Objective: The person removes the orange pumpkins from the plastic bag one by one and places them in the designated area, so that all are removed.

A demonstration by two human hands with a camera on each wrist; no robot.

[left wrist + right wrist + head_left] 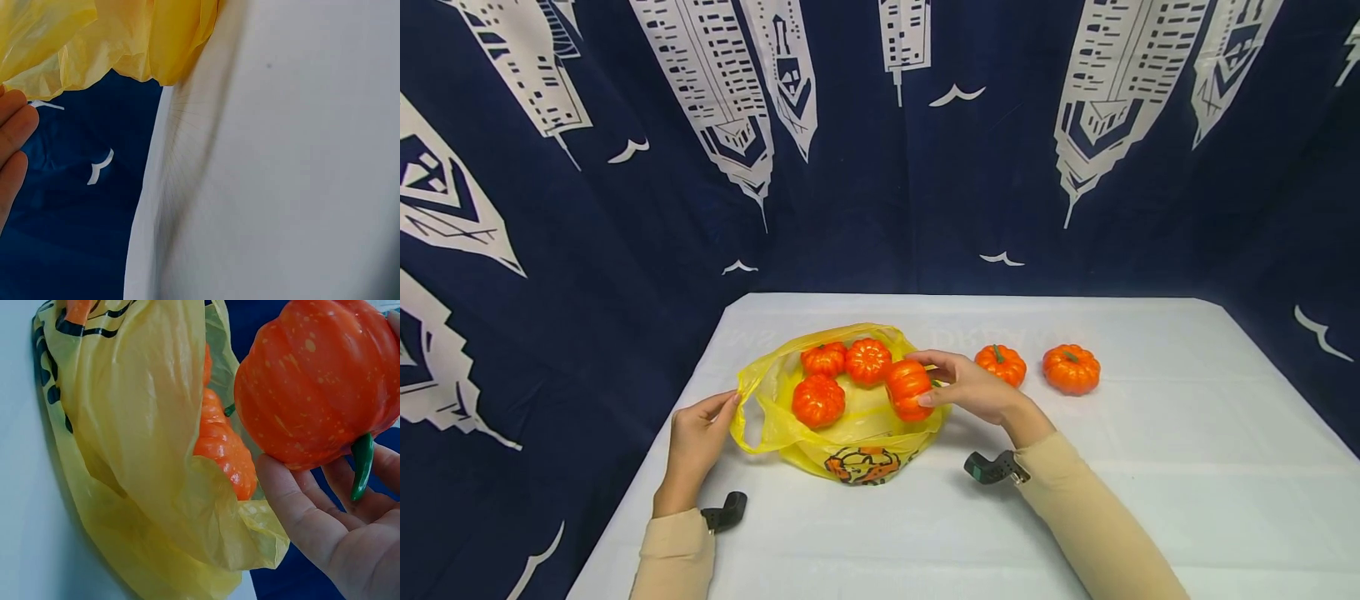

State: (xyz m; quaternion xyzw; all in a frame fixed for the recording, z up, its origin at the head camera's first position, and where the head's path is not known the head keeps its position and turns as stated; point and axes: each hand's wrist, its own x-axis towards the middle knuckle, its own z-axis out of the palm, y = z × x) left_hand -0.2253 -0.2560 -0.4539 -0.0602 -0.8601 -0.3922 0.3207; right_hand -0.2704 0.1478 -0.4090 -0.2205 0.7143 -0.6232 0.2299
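Note:
A yellow plastic bag [865,429] with a printed picture on its side lies on the table, its mouth spread wide. My left hand [695,437] pinches the handle at the bag's left edge. Inside the bag sit three orange toy pumpkins, among them a front pumpkin [817,401]. My right hand [973,390] grips another pumpkin [907,389] by its sides, over the right part of the bag's opening. In the right wrist view this held pumpkin [312,381] shows its green stem turned toward the palm.
Two more pumpkins stand on the white table [1187,467] right of the bag: a nearer one [1002,365], partly behind the right hand, and a farther one [1071,369]. A dark blue printed cloth [865,208] hangs behind the table.

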